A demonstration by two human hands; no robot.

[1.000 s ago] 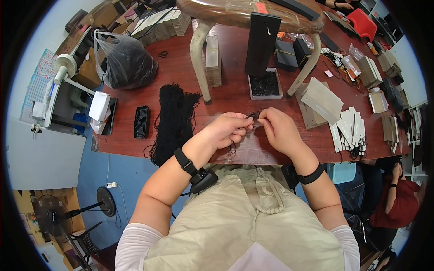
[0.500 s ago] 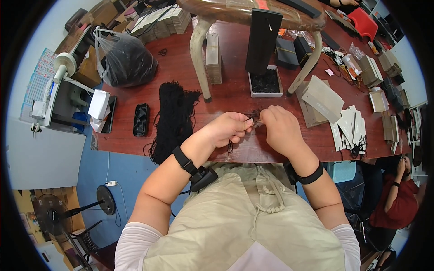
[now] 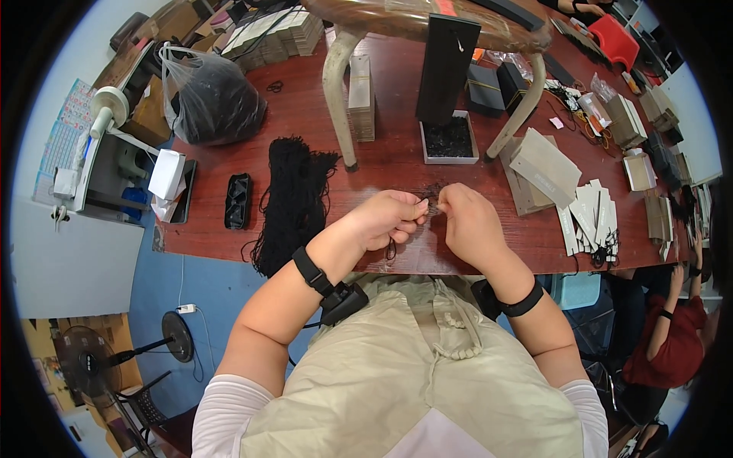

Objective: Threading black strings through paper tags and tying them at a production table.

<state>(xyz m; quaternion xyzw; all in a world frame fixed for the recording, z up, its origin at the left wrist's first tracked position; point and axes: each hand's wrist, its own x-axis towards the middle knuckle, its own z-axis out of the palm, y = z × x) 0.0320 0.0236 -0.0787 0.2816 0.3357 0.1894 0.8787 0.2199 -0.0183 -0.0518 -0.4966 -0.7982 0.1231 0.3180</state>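
Both hands pinch a thin black cord [image 3: 432, 204] stretched crosswise between left hand [image 3: 391, 219] and right hand [image 3: 467, 223], fingertips nearly touching.

The single head view looks steeply down from the person's head, close above the red-brown table [image 3: 382, 160] edge and lap

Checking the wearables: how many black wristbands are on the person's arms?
2: one wristband on the left wrist, one wristband on the right wrist.
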